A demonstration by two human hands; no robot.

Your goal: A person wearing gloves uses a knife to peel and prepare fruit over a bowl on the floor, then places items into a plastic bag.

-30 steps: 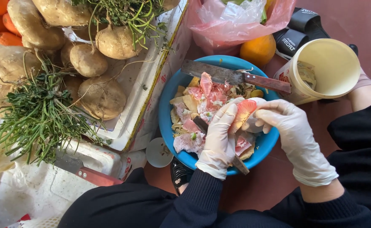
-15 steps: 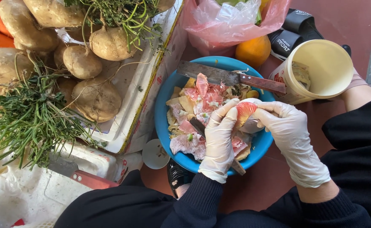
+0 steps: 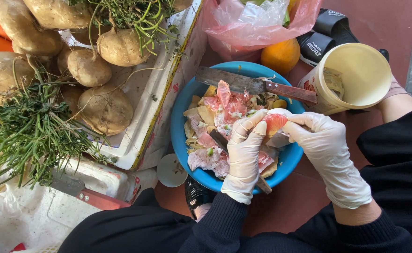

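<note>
Both hands wear white gloves and meet over a blue bowl [image 3: 180, 136] full of pink and yellow fruit peel. My left hand [image 3: 243, 152] and my right hand [image 3: 321, 145] together pinch a pink fruit segment [image 3: 275, 122], with pale membrane hanging below it. A second knife [image 3: 224, 143] with a dark blade lies in the bowl under my left hand, its handle sticking out at the bowl's near rim. A large knife [image 3: 255, 85] with a reddish handle rests across the bowl's far rim.
A cream plastic tub [image 3: 360, 77] stands right of the bowl, an orange [image 3: 281, 55] and a pink plastic bag [image 3: 257, 23] behind it. At left, a white foam box [image 3: 145, 107] holds brown tubers [image 3: 105, 108] and green herbs [image 3: 32, 133]. A small white lid [image 3: 171, 171] lies on the red floor.
The hands have stayed over the bowl, working the pink segment between the fingers; the view has shifted slightly. Nothing else has moved.
</note>
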